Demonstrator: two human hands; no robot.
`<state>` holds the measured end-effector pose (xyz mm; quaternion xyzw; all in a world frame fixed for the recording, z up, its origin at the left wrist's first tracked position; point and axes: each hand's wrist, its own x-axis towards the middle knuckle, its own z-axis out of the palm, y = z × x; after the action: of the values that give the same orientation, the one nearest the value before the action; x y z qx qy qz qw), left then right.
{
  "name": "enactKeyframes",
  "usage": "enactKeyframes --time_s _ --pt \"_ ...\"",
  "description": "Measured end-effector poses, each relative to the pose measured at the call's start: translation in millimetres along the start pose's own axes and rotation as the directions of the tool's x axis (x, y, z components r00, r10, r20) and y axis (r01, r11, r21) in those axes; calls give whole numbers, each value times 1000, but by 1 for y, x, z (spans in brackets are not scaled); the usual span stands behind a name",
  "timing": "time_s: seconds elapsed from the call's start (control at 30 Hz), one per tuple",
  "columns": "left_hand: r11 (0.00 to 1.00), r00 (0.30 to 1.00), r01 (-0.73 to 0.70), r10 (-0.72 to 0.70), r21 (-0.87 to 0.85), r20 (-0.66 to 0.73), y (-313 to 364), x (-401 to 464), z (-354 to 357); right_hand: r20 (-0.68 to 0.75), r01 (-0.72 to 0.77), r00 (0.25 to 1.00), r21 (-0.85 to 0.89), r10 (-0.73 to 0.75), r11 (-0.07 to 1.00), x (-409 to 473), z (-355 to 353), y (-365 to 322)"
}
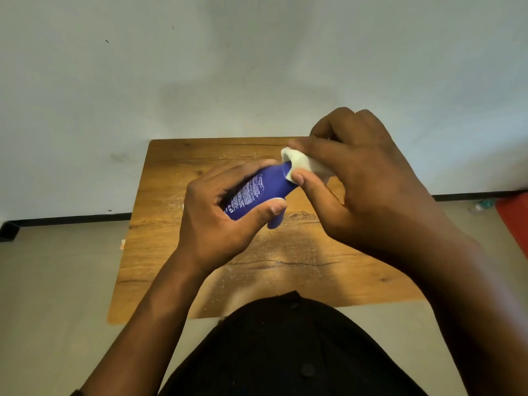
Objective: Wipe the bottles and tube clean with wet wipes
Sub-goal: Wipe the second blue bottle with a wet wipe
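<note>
Two hands are up above the wooden tabletop (177, 247). The left hand (217, 215) has its fingers and thumb curled round a blue bottle (257, 192) with small white writing on it. It holds the bottle tilted in the air, not touching the tabletop. The right hand (368, 178) pinches a white wet wipe (300, 162) between thumb and fingers. The wipe is pressed on the far end of the bottle. White specks lie on the tabletop. A pale wall (257, 67) is behind.
</note>
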<state>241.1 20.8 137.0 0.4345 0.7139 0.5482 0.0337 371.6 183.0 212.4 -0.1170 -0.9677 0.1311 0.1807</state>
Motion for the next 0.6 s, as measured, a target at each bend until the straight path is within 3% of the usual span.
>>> enactKeyframes --time_s 0.07,0.17,0.3,0.37,0.4,0.43,0.47,0.53,0.57,0.6 --pt "995 1000 -20 22 96 -20 0 0 0 -4 5 1000 -32 -5 999 1 1 0" --pt "987 998 -54 59 154 -25 -1 1 -4 -64 13 998 60 -9 998 4 5 0" --pt "996 999 -15 18 84 -33 -1 0 -2 -197 51 980 141 -22 989 3 12 3" --pt "1000 1000 3 -3 13 -21 1 -1 1 -251 45 967 283 29 958 1 12 5" --pt "999 1000 10 -11 -35 -12 3 0 2 -245 5 962 449 118 893 2 11 6" --pt "996 1000 22 -22 -86 2 4 1 4 -195 -55 950 661 242 748 5 9 8" --pt "990 999 39 -36 -132 23 4 2 5 -103 -109 926 847 362 520 8 7 9" --pt "979 997 62 -51 -194 63 4 4 7 98 -162 861 983 499 86 12 5 13" --pt "972 996 67 -50 -225 77 5 4 9 145 -168 822 986 551 -8 14 5 17" --pt "960 995 77 -55 -269 87 6 4 10 148 -172 787 985 598 -18 14 6 19"
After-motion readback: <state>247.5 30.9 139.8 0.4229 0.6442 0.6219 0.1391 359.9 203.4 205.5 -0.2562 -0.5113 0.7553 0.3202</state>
